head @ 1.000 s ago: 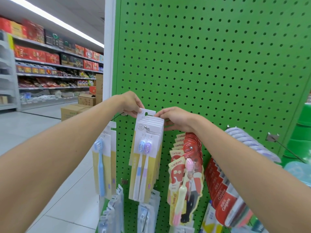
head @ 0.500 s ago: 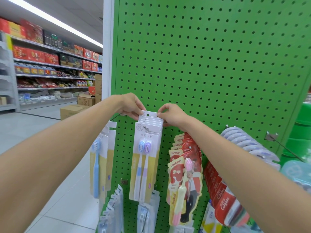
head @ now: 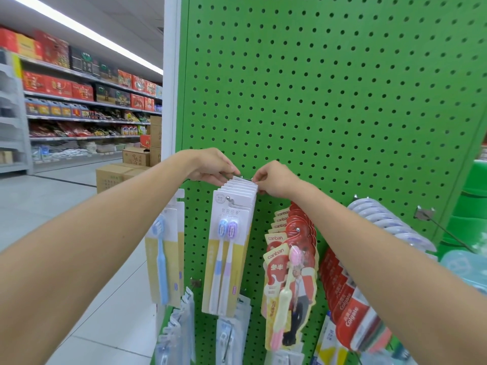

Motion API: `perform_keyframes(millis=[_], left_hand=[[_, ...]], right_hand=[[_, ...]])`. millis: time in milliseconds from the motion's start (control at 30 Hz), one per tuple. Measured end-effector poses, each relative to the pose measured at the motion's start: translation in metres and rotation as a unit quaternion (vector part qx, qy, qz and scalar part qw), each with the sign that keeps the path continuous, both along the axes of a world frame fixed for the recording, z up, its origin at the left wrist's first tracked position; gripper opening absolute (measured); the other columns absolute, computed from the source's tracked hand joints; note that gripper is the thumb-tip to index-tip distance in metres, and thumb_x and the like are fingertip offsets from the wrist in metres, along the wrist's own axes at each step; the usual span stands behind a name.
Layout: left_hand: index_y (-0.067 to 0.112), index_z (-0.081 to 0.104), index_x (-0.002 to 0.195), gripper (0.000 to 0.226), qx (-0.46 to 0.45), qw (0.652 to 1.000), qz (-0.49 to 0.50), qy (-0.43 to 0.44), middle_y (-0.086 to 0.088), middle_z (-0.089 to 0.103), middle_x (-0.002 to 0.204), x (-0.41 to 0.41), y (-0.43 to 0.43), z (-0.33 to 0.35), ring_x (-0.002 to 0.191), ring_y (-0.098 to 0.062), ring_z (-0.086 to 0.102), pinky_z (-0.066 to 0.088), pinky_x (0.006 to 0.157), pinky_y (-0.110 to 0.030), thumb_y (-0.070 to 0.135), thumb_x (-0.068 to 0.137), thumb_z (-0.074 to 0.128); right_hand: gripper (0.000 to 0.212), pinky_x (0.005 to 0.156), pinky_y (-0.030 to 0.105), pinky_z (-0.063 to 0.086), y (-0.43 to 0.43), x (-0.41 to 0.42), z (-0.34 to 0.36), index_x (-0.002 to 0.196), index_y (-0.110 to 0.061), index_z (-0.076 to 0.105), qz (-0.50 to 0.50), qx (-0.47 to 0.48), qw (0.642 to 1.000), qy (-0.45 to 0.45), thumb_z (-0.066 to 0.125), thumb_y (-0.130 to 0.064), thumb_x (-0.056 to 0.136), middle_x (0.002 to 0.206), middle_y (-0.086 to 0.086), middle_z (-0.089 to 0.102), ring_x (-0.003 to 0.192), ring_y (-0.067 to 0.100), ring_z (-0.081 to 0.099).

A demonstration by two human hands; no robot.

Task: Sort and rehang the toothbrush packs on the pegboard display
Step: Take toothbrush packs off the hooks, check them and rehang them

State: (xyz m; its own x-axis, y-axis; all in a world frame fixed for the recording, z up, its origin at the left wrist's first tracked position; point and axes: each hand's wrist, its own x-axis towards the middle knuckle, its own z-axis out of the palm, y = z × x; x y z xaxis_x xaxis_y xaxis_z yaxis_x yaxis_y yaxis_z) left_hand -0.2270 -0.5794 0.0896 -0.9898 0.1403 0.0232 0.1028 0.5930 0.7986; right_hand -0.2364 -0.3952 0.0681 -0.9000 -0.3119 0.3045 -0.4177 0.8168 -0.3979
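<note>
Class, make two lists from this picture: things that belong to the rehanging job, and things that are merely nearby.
Job:
left hand and right hand, both pinching the twin-brush packs
pegboard
blue-brush pack
canban packs

Merely nearby:
cardboard boxes
stocked shelves
bare hook on the right

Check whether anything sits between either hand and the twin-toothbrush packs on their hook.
Nothing visible does. The left hand and right hand both pinch the top edges of the rear twin-toothbrush packs, hung against the green pegboard.
</note>
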Motion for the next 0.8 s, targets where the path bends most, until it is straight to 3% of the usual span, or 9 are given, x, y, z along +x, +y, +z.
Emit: perform_keyframes(millis=[100, 233, 300, 367, 467, 567, 667, 733, 800], left_hand=[[0.009, 0.066, 0.121, 0.026, -0.006, 1.0, 0.0, 0.008, 0.002, 0.07, 0.096, 0.008, -0.001, -0.006, 0.078, -0.008, 0.067, 0.054, 0.063, -0.019, 0.015, 0.101, 0.051], [0.001, 0.063, 0.12, 0.026, 0.041, 0.994, 0.044, 0.095, -0.012, 0.066, 0.118, 0.015, -0.001, -0.012, 0.097, -0.021, 0.065, 0.055, 0.074, -0.024, 0.011, 0.1, 0.052], [0.006, 0.068, 0.105, 0.015, 0.049, 0.983, 0.079, 0.158, -0.013, 0.069, 0.112, 0.022, 0.002, -0.013, 0.087, -0.019, 0.063, 0.055, 0.073, -0.024, 0.01, 0.097, 0.056], [0.015, 0.069, 0.093, 0.012, 0.024, 0.972, 0.1, 0.211, -0.005, 0.069, 0.104, 0.036, 0.009, -0.015, 0.069, -0.016, 0.056, 0.05, 0.06, -0.02, 0.01, 0.096, 0.059], [0.017, 0.071, 0.092, 0.016, -0.006, 0.954, 0.119, 0.275, 0.001, 0.067, 0.095, 0.061, 0.023, -0.016, 0.056, -0.008, 0.051, 0.044, 0.052, -0.019, 0.009, 0.095, 0.058], [0.014, 0.074, 0.092, 0.018, -0.019, 0.935, 0.13, 0.329, 0.0, 0.068, 0.093, 0.091, 0.038, -0.016, 0.068, -0.009, 0.06, 0.052, 0.068, -0.026, 0.007, 0.093, 0.057], [0.011, 0.073, 0.089, 0.018, -0.021, 0.943, 0.1, 0.316, -0.002, 0.07, 0.091, 0.119, 0.055, -0.025, 0.073, -0.016, 0.067, 0.055, 0.067, -0.024, 0.003, 0.092, 0.057], [0.009, 0.074, 0.092, 0.018, -0.067, 0.936, 0.101, 0.331, -0.001, 0.07, 0.094, 0.133, 0.063, -0.033, 0.077, -0.013, 0.064, 0.049, 0.066, -0.019, 0.003, 0.091, 0.056], [0.007, 0.074, 0.097, 0.021, -0.101, 0.919, 0.113, 0.363, -0.003, 0.072, 0.103, 0.144, 0.066, -0.038, 0.088, -0.015, 0.063, 0.047, 0.077, -0.022, 0.002, 0.09, 0.055]], right_hand=[[0.007, 0.085, 0.034, 0.054, 0.0, 0.001, -0.001, 0.091, -0.009, 0.071, -0.002, 0.01, 1.0, 0.018, 0.064, -0.007, 0.092, 0.093, 0.005, 0.068, 0.09, 0.023, 0.064], [0.027, 0.093, 0.029, 0.048, 0.005, 0.01, -0.003, 0.116, -0.008, 0.067, -0.012, 0.001, 0.998, 0.058, 0.054, -0.001, 0.094, 0.123, 0.01, 0.065, 0.107, 0.021, 0.06], [0.029, 0.084, 0.023, 0.046, 0.008, 0.02, -0.005, 0.119, -0.01, 0.066, -0.014, -0.023, 0.996, 0.084, 0.052, -0.002, 0.096, 0.124, 0.009, 0.064, 0.1, 0.017, 0.059], [0.026, 0.077, 0.021, 0.047, 0.011, 0.034, -0.007, 0.116, -0.01, 0.068, -0.019, -0.045, 0.992, 0.115, 0.052, -0.004, 0.096, 0.118, 0.007, 0.067, 0.093, 0.019, 0.064], [0.025, 0.081, 0.026, 0.053, 0.015, 0.06, -0.011, 0.109, -0.01, 0.071, -0.025, -0.086, 0.983, 0.159, 0.051, -0.003, 0.095, 0.109, 0.006, 0.07, 0.091, 0.022, 0.068], [0.026, 0.078, 0.021, 0.05, 0.023, 0.085, -0.018, 0.11, -0.008, 0.071, -0.029, -0.109, 0.978, 0.173, 0.05, -0.002, 0.095, 0.111, 0.005, 0.071, 0.087, 0.018, 0.067], [0.03, 0.079, 0.017, 0.046, 0.034, 0.111, -0.027, 0.114, -0.008, 0.069, -0.039, -0.121, 0.976, 0.178, 0.046, 0.0, 0.097, 0.116, 0.006, 0.069, 0.082, 0.006, 0.059], [0.034, 0.087, 0.019, 0.047, 0.043, 0.128, -0.034, 0.118, -0.007, 0.068, -0.051, -0.143, 0.972, 0.177, 0.042, 0.002, 0.097, 0.12, 0.007, 0.068, 0.092, 0.007, 0.06], [0.035, 0.099, 0.028, 0.048, 0.052, 0.141, -0.041, 0.12, -0.007, 0.066, -0.06, -0.159, 0.971, 0.171, 0.042, 0.002, 0.097, 0.123, 0.007, 0.067, 0.108, 0.015, 0.061]])
